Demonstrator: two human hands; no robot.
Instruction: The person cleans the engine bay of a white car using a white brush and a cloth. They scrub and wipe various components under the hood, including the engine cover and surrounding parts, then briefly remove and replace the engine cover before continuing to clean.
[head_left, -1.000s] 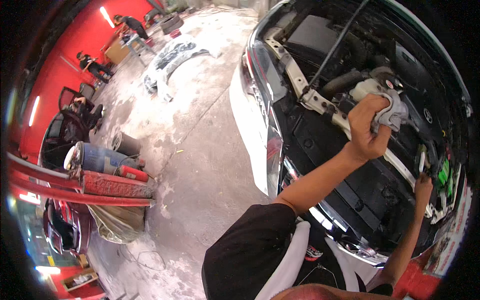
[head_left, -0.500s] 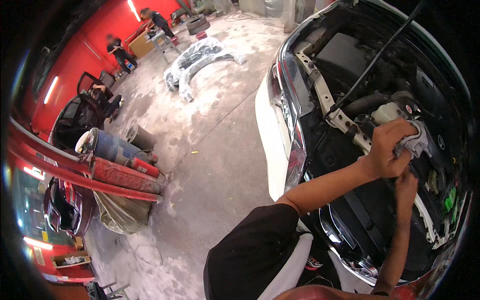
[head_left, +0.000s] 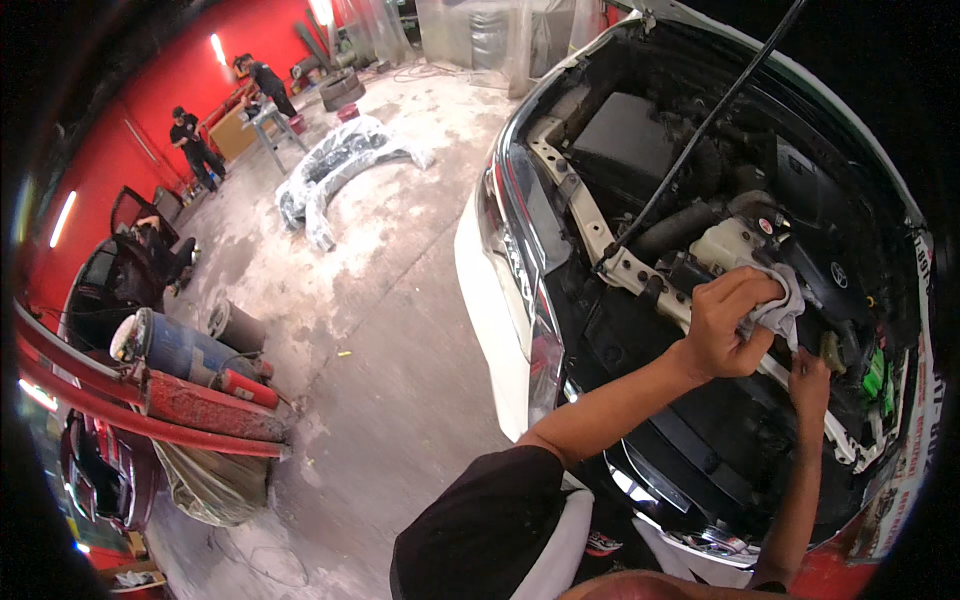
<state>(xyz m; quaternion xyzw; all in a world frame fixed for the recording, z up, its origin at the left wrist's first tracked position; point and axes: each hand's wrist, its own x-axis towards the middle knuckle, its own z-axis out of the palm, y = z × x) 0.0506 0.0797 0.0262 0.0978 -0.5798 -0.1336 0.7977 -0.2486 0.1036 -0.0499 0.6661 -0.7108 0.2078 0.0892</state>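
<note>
Head view: your left hand [head_left: 728,325] is clenched around a grey rag [head_left: 775,310], pressing it on the white front crossmember [head_left: 640,275] of the open engine bay, just below the white coolant reservoir [head_left: 728,245]. Your right hand [head_left: 808,372] sits just beside and below it, fingers curled on a small part by the rail; its grip cannot be told. The hood prop rod [head_left: 700,130] stands raised. Judged from the rag's place, wiping is midway: the rail towards the headlight [head_left: 520,250] seems yet unreached
</note>
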